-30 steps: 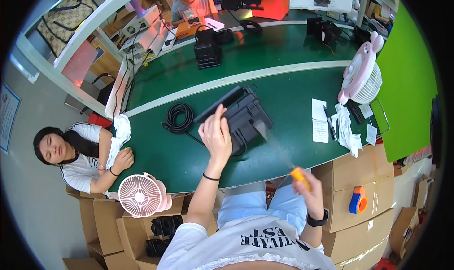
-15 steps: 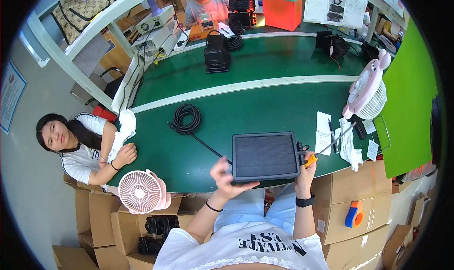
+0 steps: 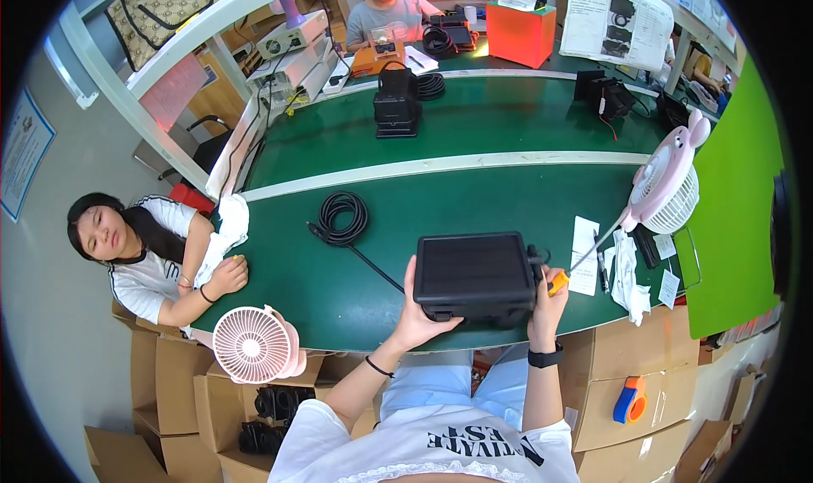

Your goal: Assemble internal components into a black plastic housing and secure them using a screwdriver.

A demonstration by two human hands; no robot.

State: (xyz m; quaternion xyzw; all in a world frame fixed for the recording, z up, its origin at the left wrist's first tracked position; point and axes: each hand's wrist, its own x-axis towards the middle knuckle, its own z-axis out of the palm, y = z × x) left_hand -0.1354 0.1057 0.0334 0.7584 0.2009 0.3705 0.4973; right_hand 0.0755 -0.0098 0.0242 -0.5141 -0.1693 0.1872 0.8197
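Observation:
A black box with a flat, dark panel face [image 3: 471, 267] is raised over the near edge of the green table, tilted so its lower side shows. My left hand [image 3: 421, 316] is closed round its lower left corner, thumb along the left side. At the right side, my right hand [image 3: 546, 312] grips the box and also keeps a screwdriver [image 3: 558, 282] with an orange handle, its shaft pointing up and right. Some right fingers are hidden behind the box. A coiled black cable [image 3: 343, 219] lies on the table to the left, its straight end running behind the box.
A pink fan [image 3: 256, 344] stands at the near left, another [image 3: 665, 178] at the right. Beside the right fan lie papers [image 3: 584, 254], a pen and white cloth [image 3: 625, 271]. A co-worker's arms [image 3: 203, 271] rest on the left edge. Cardboard boxes [image 3: 631, 373] stand below.
My left hand, blurred and loose at the lower left before, now grips the box's corner. The box has tipped, so its lower side shows. The right hand keeps its hold.

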